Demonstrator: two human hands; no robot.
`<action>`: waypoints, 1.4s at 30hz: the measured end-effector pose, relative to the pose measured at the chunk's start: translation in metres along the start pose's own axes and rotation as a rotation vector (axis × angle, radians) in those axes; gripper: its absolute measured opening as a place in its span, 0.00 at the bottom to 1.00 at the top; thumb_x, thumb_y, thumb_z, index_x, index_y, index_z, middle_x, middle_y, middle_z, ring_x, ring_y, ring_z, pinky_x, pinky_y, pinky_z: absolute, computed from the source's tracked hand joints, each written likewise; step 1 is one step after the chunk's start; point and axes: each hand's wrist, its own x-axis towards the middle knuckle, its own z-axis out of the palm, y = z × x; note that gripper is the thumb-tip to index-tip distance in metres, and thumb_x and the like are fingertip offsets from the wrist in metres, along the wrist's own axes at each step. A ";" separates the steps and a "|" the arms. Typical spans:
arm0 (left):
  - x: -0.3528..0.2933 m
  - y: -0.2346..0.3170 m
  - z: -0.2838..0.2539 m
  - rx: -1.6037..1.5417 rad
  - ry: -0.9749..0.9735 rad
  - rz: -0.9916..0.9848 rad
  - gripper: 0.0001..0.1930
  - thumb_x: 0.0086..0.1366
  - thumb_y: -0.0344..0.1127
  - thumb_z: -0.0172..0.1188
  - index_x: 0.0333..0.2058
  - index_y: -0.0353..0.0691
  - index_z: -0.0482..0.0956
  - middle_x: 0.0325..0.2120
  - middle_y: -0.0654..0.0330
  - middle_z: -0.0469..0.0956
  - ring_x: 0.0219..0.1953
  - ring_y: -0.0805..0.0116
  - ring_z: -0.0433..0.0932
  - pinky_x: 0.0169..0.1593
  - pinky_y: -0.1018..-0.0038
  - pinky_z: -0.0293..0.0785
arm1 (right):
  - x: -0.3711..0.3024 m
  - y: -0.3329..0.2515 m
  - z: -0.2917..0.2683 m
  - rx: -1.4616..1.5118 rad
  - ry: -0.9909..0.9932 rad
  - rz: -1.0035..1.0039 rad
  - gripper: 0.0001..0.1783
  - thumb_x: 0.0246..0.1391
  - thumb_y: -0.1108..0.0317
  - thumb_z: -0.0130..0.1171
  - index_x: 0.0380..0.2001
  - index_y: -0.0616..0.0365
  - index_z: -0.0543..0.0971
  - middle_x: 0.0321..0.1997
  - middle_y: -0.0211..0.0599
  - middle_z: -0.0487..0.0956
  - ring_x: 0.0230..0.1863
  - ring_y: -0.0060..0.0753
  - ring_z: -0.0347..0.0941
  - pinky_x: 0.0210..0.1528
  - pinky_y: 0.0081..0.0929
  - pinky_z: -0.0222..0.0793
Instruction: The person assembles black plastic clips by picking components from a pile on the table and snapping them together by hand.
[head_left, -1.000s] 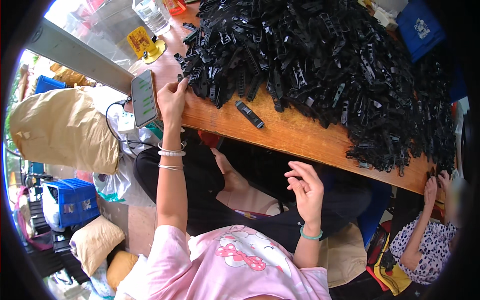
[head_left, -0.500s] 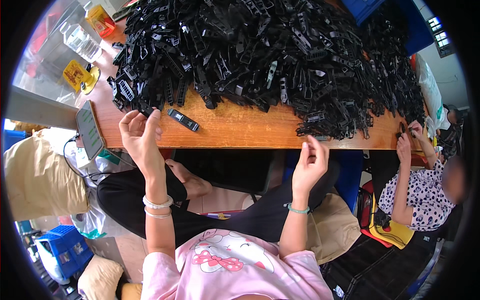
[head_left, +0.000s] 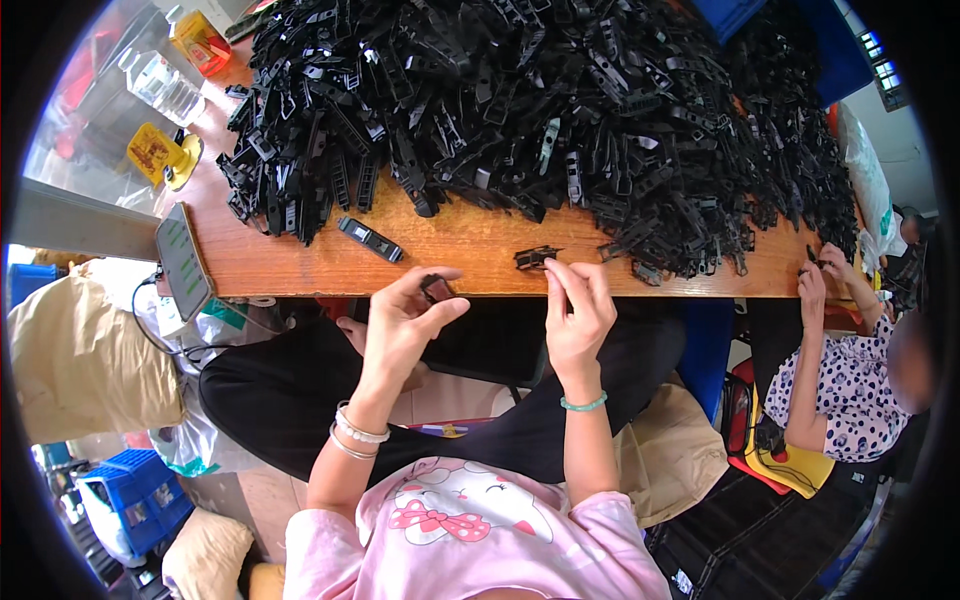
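My left hand [head_left: 398, 325] is closed on a small dark plastic piece [head_left: 435, 289], held between thumb and fingers just off the table's front edge. To its right, my right hand [head_left: 580, 325] pinches a black plastic part [head_left: 535, 258] with an open, slotted frame, which is over the wooden tabletop. On the table left of centre, apart from both hands, lies a single long black plastic part [head_left: 370, 240]. Behind it rises a large heap of similar black plastic parts [head_left: 450, 110].
A phone [head_left: 184, 262] leans at the table's left edge. Beyond it stand a yellow holder [head_left: 160, 155], a clear bottle [head_left: 160, 85] and a bottle of orange drink [head_left: 200, 42]. At the right, a co-worker's hands [head_left: 822, 275] handle small dark parts.
My left hand has moved right, away from the heap's left end, with a dark piece in it. My right hand has moved left and now grips a black part.
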 end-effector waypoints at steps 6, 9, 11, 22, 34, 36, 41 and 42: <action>0.002 -0.005 0.002 -0.378 -0.225 -0.046 0.22 0.56 0.24 0.61 0.49 0.24 0.67 0.29 0.62 0.71 0.22 0.74 0.74 0.25 0.81 0.71 | 0.009 -0.019 0.002 0.192 -0.029 -0.135 0.14 0.39 0.83 0.61 0.32 0.58 0.80 0.25 0.33 0.73 0.21 0.31 0.70 0.22 0.25 0.64; -0.001 -0.003 -0.010 -0.596 -0.426 -0.180 0.21 0.58 0.29 0.62 0.47 0.23 0.69 0.28 0.60 0.73 0.21 0.72 0.74 0.23 0.80 0.70 | 0.011 -0.029 -0.010 0.315 -0.127 -0.262 0.14 0.37 0.83 0.59 0.31 0.58 0.81 0.26 0.33 0.74 0.24 0.31 0.71 0.20 0.25 0.64; -0.001 -0.012 -0.014 -0.641 -0.461 -0.149 0.18 0.59 0.33 0.61 0.43 0.24 0.72 0.27 0.58 0.74 0.19 0.71 0.74 0.20 0.81 0.69 | 0.016 -0.036 -0.018 0.367 -0.218 -0.332 0.12 0.37 0.80 0.59 0.30 0.60 0.80 0.27 0.33 0.75 0.24 0.32 0.72 0.21 0.25 0.66; -0.005 -0.016 -0.014 -0.834 -0.612 -0.234 0.18 0.59 0.33 0.62 0.41 0.23 0.75 0.25 0.54 0.78 0.17 0.72 0.76 0.15 0.81 0.72 | 0.020 -0.046 -0.026 0.429 -0.409 -0.452 0.13 0.35 0.75 0.61 0.31 0.60 0.79 0.34 0.34 0.75 0.31 0.35 0.73 0.30 0.28 0.70; -0.001 0.015 0.012 -0.238 -0.220 0.000 0.09 0.62 0.31 0.58 0.37 0.30 0.75 0.28 0.59 0.77 0.28 0.73 0.78 0.30 0.81 0.73 | -0.003 -0.056 -0.023 0.446 -0.230 0.011 0.10 0.46 0.76 0.61 0.32 0.71 0.77 0.44 0.45 0.75 0.40 0.42 0.73 0.33 0.29 0.68; 0.024 0.026 0.014 0.282 0.042 0.449 0.06 0.59 0.28 0.58 0.34 0.32 0.76 0.25 0.59 0.74 0.26 0.70 0.77 0.28 0.78 0.72 | -0.002 -0.054 -0.025 0.495 -0.206 0.151 0.07 0.50 0.77 0.59 0.31 0.72 0.76 0.41 0.44 0.75 0.36 0.37 0.72 0.34 0.26 0.67; 0.093 0.042 0.026 0.861 0.343 1.024 0.07 0.55 0.28 0.59 0.34 0.37 0.79 0.25 0.58 0.72 0.25 0.62 0.75 0.27 0.72 0.69 | -0.013 -0.053 -0.017 0.524 -0.208 0.264 0.06 0.49 0.78 0.60 0.31 0.72 0.77 0.39 0.43 0.76 0.33 0.29 0.72 0.34 0.21 0.67; 0.099 0.047 0.029 0.995 0.335 1.005 0.06 0.55 0.28 0.59 0.32 0.36 0.79 0.24 0.58 0.71 0.25 0.60 0.74 0.27 0.71 0.69 | -0.017 -0.052 -0.014 0.625 -0.198 0.378 0.07 0.48 0.79 0.61 0.31 0.72 0.77 0.39 0.42 0.76 0.32 0.27 0.71 0.33 0.19 0.67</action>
